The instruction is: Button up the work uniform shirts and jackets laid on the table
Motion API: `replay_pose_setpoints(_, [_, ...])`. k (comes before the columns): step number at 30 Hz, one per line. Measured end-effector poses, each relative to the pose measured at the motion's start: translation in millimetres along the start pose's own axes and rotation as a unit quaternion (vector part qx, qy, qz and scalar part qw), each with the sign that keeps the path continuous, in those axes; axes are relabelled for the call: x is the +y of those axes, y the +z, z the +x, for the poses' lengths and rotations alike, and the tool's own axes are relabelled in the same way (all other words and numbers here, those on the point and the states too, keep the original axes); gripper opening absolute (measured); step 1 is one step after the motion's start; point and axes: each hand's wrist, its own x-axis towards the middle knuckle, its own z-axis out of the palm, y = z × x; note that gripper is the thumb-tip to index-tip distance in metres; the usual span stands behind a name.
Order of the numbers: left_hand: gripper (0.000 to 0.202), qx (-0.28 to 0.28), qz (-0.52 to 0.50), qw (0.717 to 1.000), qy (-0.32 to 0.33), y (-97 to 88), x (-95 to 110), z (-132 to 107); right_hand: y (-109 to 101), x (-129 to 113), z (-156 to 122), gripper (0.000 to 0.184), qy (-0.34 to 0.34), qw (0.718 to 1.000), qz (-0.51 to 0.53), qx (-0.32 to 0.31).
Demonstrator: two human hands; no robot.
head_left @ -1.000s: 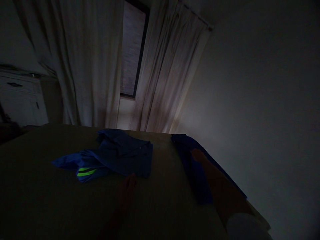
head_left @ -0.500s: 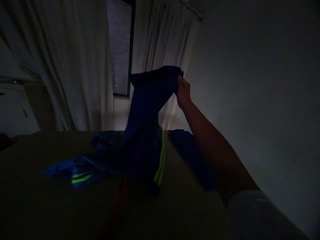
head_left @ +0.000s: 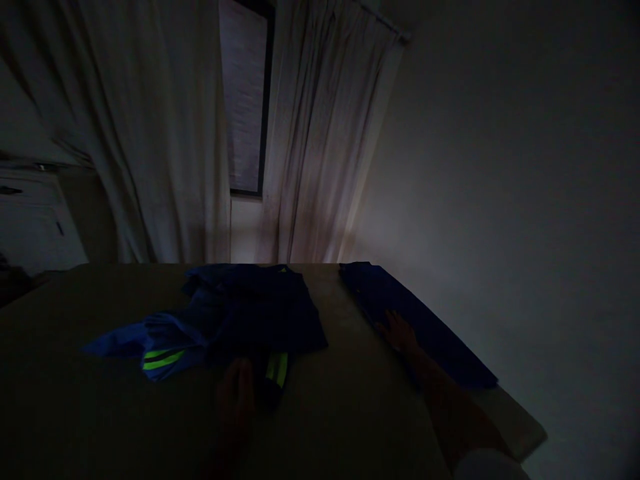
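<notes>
A crumpled dark blue garment (head_left: 270, 307) with yellow-green stripes lies on the flat surface in front of me. Its lighter blue part (head_left: 170, 327) is bunched at the left. At its near edge is my left hand (head_left: 236, 393), fingers close together and very dark; I cannot make out whether they grip the cloth. My right hand (head_left: 400, 333) rests open, fingers spread, on a long folded blue garment (head_left: 425, 317) to the right. Nothing is held in my right hand.
The dark olive surface (head_left: 345, 413) ends at a corner on the right, close to a pale wall (head_left: 500, 233). Behind it hang long curtains (head_left: 165, 147) beside a narrow window (head_left: 245, 100). A white cabinet (head_left: 35, 220) stands at the far left. The room is dim.
My right hand has let go of the raised striped garment and moved down onto the folded one. The striped garment has dropped flat. My left hand has shifted slightly left and nearer.
</notes>
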Motion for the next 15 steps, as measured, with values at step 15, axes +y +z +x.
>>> replay_pose_setpoints(15, [0.075,-0.177,0.470,0.849,0.164,45.6,26,88,54,56,2,0.077,0.034,0.988,-0.151,-0.018])
